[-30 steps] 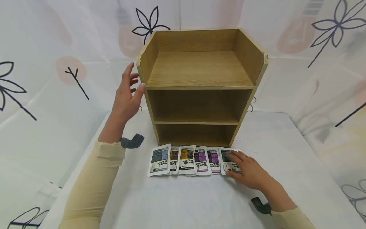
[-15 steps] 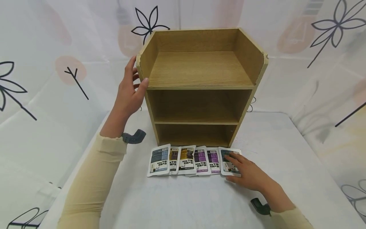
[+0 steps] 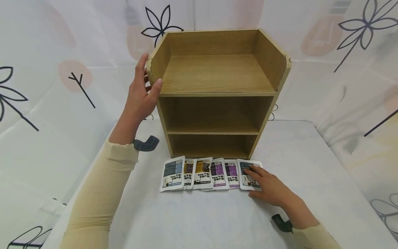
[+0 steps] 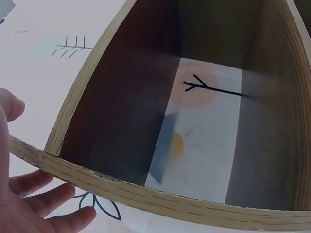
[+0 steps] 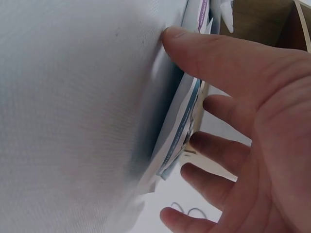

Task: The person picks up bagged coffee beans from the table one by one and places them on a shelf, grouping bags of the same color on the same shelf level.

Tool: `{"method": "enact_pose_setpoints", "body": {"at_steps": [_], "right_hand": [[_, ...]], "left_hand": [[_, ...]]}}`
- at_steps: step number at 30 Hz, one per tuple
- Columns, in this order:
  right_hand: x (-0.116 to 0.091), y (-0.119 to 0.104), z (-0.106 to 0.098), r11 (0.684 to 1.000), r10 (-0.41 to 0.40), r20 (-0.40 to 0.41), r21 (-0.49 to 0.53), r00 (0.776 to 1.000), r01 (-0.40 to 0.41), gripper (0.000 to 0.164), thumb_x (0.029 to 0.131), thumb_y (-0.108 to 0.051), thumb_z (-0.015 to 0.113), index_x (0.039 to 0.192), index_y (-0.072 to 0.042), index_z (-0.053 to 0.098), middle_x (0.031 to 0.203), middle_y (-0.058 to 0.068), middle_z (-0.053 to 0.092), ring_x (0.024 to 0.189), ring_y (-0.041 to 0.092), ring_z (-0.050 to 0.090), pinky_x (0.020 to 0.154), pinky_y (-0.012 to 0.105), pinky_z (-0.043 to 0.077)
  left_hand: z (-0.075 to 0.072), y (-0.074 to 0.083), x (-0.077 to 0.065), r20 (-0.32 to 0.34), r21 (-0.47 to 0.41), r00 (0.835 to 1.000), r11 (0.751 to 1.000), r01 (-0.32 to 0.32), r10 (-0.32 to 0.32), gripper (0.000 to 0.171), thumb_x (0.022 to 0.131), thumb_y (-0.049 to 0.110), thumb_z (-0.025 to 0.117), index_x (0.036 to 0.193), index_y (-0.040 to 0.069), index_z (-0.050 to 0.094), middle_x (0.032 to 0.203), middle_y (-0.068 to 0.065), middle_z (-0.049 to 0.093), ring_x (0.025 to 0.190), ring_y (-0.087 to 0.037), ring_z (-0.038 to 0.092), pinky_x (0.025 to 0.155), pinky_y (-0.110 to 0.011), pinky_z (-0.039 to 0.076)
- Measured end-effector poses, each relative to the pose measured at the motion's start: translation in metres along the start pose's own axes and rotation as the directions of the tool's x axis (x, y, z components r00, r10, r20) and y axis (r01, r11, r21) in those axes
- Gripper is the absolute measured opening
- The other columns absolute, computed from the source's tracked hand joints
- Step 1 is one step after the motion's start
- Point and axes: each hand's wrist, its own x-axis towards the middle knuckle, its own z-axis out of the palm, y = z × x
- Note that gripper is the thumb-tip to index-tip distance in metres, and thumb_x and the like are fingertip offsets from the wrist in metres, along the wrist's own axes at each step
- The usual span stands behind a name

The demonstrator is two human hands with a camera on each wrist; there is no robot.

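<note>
A wooden shelf unit (image 3: 217, 94) stands upright on the table. My left hand (image 3: 140, 100) is at its upper left side, with the thumb by the front edge and the other fingers along the outer side. In the left wrist view, those fingers (image 4: 63, 198) are loosely spread beside the panel edge; firm contact cannot be told. In front of the unit lies a row of flat printed pouches (image 3: 203, 174), partly overlapping. My right hand (image 3: 271, 186) rests over the rightmost dark-labelled pouch (image 3: 246, 177), fingers spread and thumb low by its bottom edge, as the right wrist view also shows.
A white cloth covers the table (image 3: 199, 218). Behind it hangs a pale sheet (image 3: 317, 76) with line drawings of plants. Each wrist wears a dark curved device, such as the left wrist's device (image 3: 147, 144).
My left hand has moved up and slightly right, coming up against the shelf unit's left side. My right hand has shifted only slightly over the pouch. The pouches stay in place.
</note>
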Motion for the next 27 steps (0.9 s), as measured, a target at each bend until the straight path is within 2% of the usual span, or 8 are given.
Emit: {"method": "enact_pose_setpoints", "body": {"at_steps": [6, 15, 22, 27], "right_hand": [[0.002, 0.000, 0.001, 1.000, 0.007, 0.004, -0.018, 1.000, -0.007, 0.076, 0.077, -0.037, 0.078, 0.144, -0.018, 0.046, 0.151, 0.018, 0.037, 0.132, 0.046, 0.042, 0.099, 0.063, 0.040], [0.001, 0.001, 0.004, 1.000, -0.004, -0.004, -0.020, 1.000, 0.004, 0.070, 0.080, -0.032, 0.076, 0.143, -0.019, 0.048, 0.150, 0.018, 0.039, 0.130, 0.045, 0.045, 0.096, 0.060, 0.044], [0.000, 0.003, 0.005, 0.997, -0.061, -0.075, -0.053, 0.995, 0.057, 0.062, 0.081, -0.016, 0.071, 0.139, -0.012, 0.052, 0.145, 0.020, 0.044, 0.128, 0.043, 0.049, 0.095, 0.055, 0.047], [-0.002, 0.002, 0.003, 0.994, -0.086, -0.125, -0.078, 0.988, 0.077, 0.057, 0.079, -0.010, 0.069, 0.134, -0.011, 0.056, 0.140, 0.019, 0.050, 0.124, 0.041, 0.053, 0.094, 0.053, 0.048]], "left_hand": [[-0.001, 0.001, 0.005, -0.005, 0.008, 1.000, 1.000, -0.006, 0.006, 0.067, 0.096, 0.035, 0.047, 0.151, 0.044, 0.011, 0.152, -0.001, 0.036, 0.133, -0.023, 0.047, 0.105, -0.044, 0.043], [-0.001, -0.001, 0.009, 0.020, 0.042, 1.000, 0.999, 0.023, -0.024, 0.068, 0.096, 0.034, 0.046, 0.149, 0.051, 0.007, 0.154, 0.007, 0.029, 0.135, -0.021, 0.045, 0.106, -0.042, 0.042], [-0.001, -0.001, 0.011, 0.052, 0.005, 0.997, 0.999, 0.054, -0.054, 0.072, 0.095, 0.026, 0.048, 0.146, 0.056, 0.007, 0.153, 0.003, 0.031, 0.136, -0.022, 0.044, 0.104, -0.044, 0.043], [0.000, -0.001, 0.011, 0.057, -0.010, 0.996, 0.998, 0.067, -0.066, 0.075, 0.093, 0.023, 0.052, 0.147, 0.052, 0.009, 0.150, 0.000, 0.033, 0.132, -0.025, 0.047, 0.100, -0.046, 0.046]]}}
